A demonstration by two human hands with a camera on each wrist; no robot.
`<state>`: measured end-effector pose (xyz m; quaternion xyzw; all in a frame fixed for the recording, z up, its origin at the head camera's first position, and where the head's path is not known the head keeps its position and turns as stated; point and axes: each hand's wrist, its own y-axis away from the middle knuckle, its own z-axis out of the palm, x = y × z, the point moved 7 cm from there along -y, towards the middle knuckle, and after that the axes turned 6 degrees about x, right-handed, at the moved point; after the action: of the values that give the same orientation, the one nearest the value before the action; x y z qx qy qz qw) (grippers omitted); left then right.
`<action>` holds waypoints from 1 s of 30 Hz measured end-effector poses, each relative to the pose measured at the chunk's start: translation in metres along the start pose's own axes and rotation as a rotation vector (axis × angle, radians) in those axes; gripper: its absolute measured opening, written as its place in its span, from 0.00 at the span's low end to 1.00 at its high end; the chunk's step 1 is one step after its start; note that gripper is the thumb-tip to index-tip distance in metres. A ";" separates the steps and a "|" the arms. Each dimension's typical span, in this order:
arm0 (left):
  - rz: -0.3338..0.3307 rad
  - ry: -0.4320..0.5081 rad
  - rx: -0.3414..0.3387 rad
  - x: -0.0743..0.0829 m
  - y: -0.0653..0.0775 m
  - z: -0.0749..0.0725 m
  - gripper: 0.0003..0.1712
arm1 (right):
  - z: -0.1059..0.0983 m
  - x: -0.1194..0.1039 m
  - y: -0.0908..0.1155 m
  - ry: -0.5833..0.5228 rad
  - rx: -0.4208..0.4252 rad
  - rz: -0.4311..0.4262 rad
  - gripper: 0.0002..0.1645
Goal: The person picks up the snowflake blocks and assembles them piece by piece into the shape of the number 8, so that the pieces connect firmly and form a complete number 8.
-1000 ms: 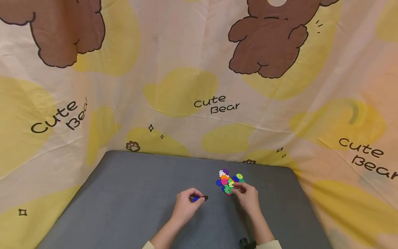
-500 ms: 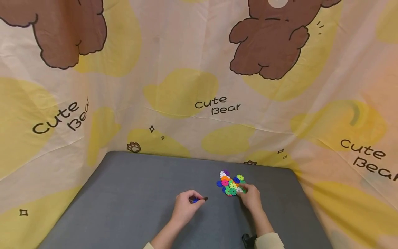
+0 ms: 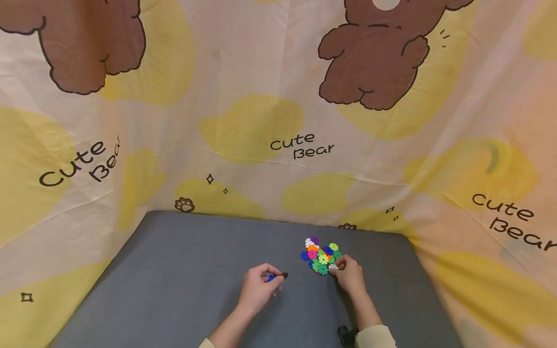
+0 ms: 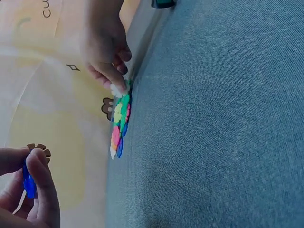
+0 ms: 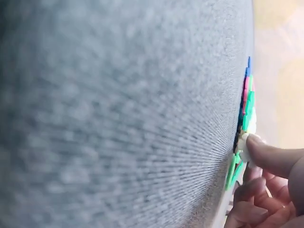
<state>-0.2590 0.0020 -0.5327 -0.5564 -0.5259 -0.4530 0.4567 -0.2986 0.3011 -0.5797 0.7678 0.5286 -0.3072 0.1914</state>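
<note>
The left hand (image 3: 257, 289) holds a brown flower-shaped plastic piece (image 4: 46, 153) and a blue plastic piece (image 4: 29, 183). In the right hand (image 3: 350, 277) is a white flower-shaped plastic piece (image 3: 333, 267). Just beside this hand, a heap of flower-shaped plastic pieces (image 3: 323, 259) mixes green, yellow-green, pink, orange, blue, purple and white. Under both hands, the fabric-covered worktop (image 3: 187, 280) is plain grey. Beyond them, a pale cloth (image 3: 243, 48) carries yellow patches (image 3: 252, 128), brown bears (image 3: 374, 67) and black lettering (image 3: 313, 152).
</note>
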 end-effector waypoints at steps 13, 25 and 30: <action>0.043 -0.083 0.039 0.000 -0.002 -0.006 0.05 | -0.003 -0.037 0.047 -0.313 -0.012 0.021 0.12; 0.062 -0.084 0.050 0.000 -0.003 -0.007 0.06 | 0.013 -0.082 0.081 -0.490 -0.072 -0.040 0.17; 0.045 -0.028 0.027 -0.002 -0.001 -0.004 0.06 | 0.019 -0.093 0.086 -0.543 -0.094 -0.057 0.14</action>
<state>-0.2601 -0.0023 -0.5339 -0.5681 -0.5258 -0.4277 0.4667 -0.2477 0.1930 -0.5339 0.6326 0.4930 -0.4819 0.3529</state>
